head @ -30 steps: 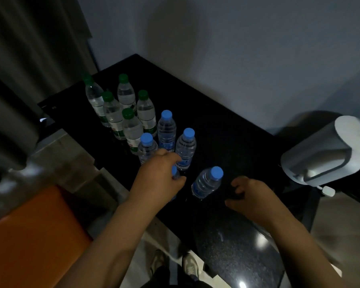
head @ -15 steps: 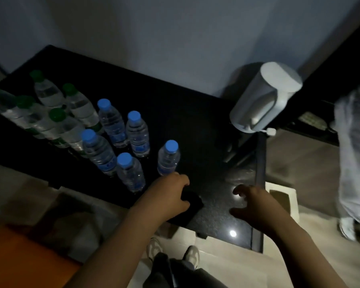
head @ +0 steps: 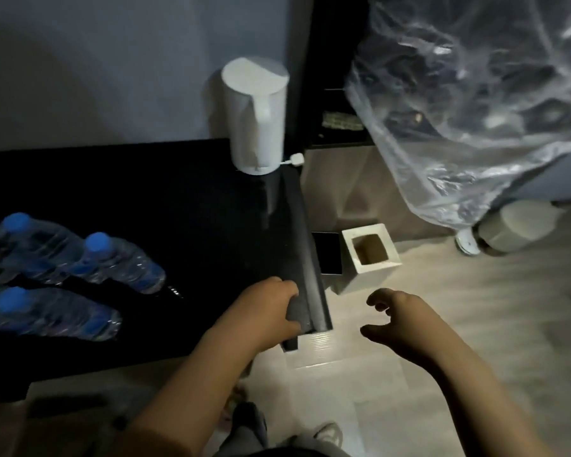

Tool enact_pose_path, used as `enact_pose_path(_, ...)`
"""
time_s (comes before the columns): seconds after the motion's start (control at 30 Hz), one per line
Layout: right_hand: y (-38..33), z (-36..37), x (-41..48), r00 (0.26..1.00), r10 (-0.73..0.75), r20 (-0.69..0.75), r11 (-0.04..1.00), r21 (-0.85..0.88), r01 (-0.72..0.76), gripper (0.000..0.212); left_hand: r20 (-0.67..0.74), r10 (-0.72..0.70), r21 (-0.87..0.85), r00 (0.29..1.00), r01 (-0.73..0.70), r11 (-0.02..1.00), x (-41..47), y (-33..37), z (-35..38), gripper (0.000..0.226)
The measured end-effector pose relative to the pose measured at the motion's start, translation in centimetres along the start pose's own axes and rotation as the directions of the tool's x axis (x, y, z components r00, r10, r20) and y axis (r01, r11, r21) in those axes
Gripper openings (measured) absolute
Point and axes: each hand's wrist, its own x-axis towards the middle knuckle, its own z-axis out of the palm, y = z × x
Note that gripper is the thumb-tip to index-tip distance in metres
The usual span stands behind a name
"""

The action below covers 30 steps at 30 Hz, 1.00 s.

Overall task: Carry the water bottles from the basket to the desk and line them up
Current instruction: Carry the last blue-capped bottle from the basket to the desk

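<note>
Three clear water bottles with blue caps show at the left of the black desk (head: 185, 206): one at the far left (head: 43, 239), one beside it (head: 122, 262), one nearer me (head: 56, 315). More bottles are cut off by the left edge. My left hand (head: 264, 311) hovers at the desk's front right corner, fingers loosely curled, holding nothing. My right hand (head: 399, 321) is over the floor to the right of the desk, fingers spread and empty. No basket is in view.
A white jug (head: 254, 117) stands at the desk's back right corner. On the floor beside the desk sit a white square bin (head: 370, 255) and a dark box (head: 327, 252). A large clear plastic bag (head: 475, 110) fills the upper right. Pale floor lies ahead.
The view has swung right, away from the bottles, toward the floor. My left hand has come off the bottles to the desk's corner. My right hand has moved off the desk over the floor.
</note>
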Motion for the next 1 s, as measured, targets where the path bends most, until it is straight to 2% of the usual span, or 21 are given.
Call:
enact_pose_path(0.2,11.7,-2.0,-4.3,0.984,0.177,-0.039,0.978,0.115,-0.171,0.048,0.107,0.135,0.098,0.985,-0.146,0.984,2.8,10.6,5.5,0.053)
enact_pose_path(0.47,25.0,-3.9,-9.4,0.930,0.362,-0.065,0.906,0.257,-0.335,0.049,0.252,0.267,0.149,0.930,-0.310,0.939,5.7,23.7,13.0,0.056)
enact_pose_path(0.8,36.0,-5.6,-11.6,0.798,0.596,-0.083,0.737,0.450,-0.504,0.049,0.479,0.416,0.244,0.773,-0.573,0.783,12.8,36.3,17.8,0.054)
enact_pose_path(1.0,41.1,-8.8,-9.1,0.704,0.705,-0.082,0.636,0.511,-0.578,0.048,0.548,0.484,0.245,0.682,-0.685,0.686,20.2,43.5,18.9,0.053)
